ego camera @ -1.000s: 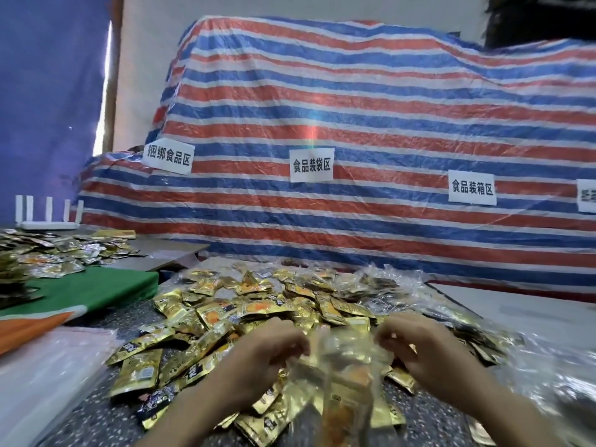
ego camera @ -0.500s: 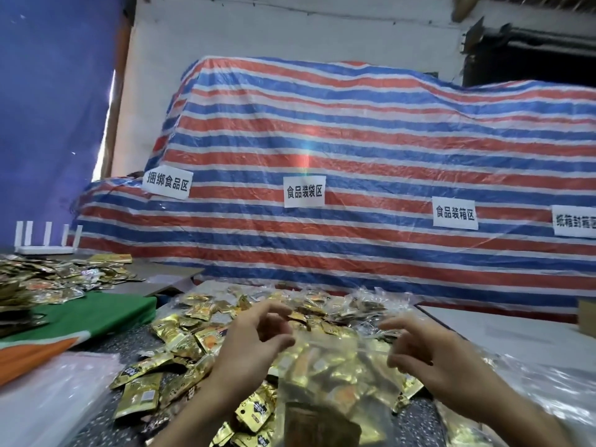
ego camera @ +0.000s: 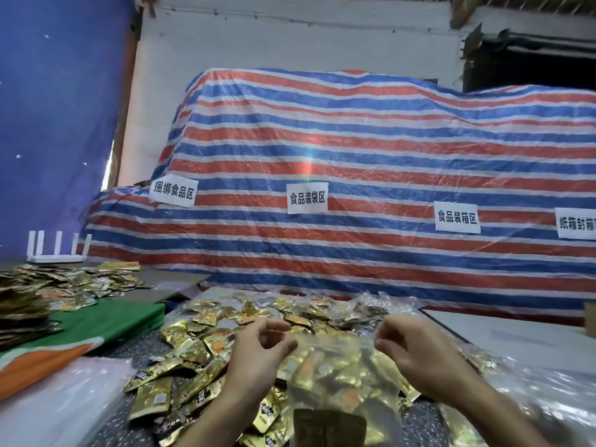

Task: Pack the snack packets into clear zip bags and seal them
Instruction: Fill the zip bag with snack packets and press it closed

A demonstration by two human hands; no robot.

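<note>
A clear zip bag (ego camera: 338, 379) filled with gold snack packets hangs upright between my hands above the table. My left hand (ego camera: 258, 350) pinches the bag's top left corner with thumb and fingers. My right hand (ego camera: 416, 350) pinches the top right corner. The bag's top edge stretches between the two pinches. A heap of loose gold snack packets (ego camera: 200, 346) covers the speckled table (ego camera: 129, 353) under and behind the bag.
Empty clear bags (ego camera: 54, 411) lie at the near left. More clear plastic (ego camera: 541, 395) lies at the right. A green and orange cloth (ego camera: 106, 324) and another packet pile (ego camera: 64, 282) sit at the left. A striped tarp (ego camera: 354, 156) with white labels rises behind.
Both hands have lifted the filled bag up off the pile and moved apart along its top edge. The camera has tilted upward.
</note>
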